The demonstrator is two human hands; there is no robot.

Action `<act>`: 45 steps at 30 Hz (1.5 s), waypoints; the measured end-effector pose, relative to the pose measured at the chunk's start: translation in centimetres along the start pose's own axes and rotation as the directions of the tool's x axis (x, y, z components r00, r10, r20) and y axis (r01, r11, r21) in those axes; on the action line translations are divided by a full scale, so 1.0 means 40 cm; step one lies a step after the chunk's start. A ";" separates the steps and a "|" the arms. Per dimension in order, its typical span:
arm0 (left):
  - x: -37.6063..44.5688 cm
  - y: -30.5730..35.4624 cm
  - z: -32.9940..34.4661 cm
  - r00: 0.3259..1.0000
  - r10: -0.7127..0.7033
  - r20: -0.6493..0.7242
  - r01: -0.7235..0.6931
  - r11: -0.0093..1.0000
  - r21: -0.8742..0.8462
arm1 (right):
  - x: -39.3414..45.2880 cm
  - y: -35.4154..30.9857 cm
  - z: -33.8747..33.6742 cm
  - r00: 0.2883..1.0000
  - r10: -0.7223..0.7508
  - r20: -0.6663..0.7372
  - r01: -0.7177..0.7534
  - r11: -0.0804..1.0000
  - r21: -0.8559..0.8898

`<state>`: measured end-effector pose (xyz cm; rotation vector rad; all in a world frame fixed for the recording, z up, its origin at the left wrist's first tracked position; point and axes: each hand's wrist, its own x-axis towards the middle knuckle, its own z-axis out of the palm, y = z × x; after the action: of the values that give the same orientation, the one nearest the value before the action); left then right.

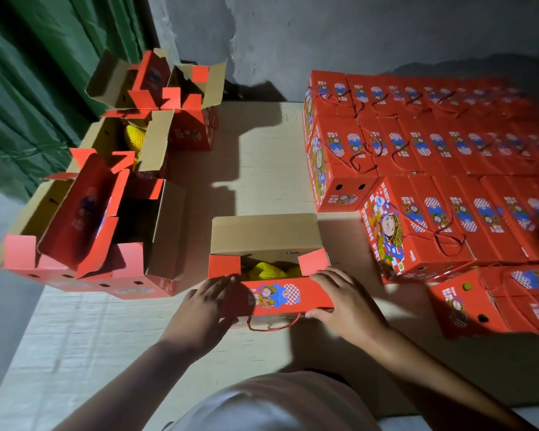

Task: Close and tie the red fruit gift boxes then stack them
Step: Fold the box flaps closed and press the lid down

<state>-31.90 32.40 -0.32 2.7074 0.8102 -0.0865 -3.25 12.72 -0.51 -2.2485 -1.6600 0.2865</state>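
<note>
A red fruit gift box (273, 295) stands on the floor in front of me with its far cardboard flap (263, 233) upright and yellow netted fruit (269, 270) showing inside. The near lid flap is folded partly over the opening. My left hand (207, 309) grips the box's left near corner. At the right end of the near flap, my right hand (344, 298) holds on with fingers above and thumb below. A red cord handle (273, 326) hangs under the near edge.
Several closed, tied red boxes (433, 157) lie stacked in rows at the right. At the left stand several open boxes (106, 231) with flaps up. A green curtain (35, 73) hangs at far left, and a grey wall (355, 32) is behind. Cardboard sheeting (262, 144) covers the floor.
</note>
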 end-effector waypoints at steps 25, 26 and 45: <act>0.151 0.171 -0.036 0.996 -0.038 0.081 0.061 0.950 -0.305 | -0.075 0.020 0.067 0.962 0.245 0.120 -0.263 0.949 0.176; 0.187 0.199 -0.040 0.993 -0.022 0.120 0.062 0.937 -0.344 | -0.077 0.021 0.070 0.959 0.261 0.112 -0.278 0.944 0.180; 0.392 0.364 0.023 0.871 -0.311 0.380 0.491 0.573 -0.656 | -0.086 0.009 0.108 0.976 0.202 -0.077 -0.180 0.957 0.229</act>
<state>-10.81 28.84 0.57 1.6655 1.0904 -0.1297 -5.48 9.98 -4.75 -2.2168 -1.2937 0.3784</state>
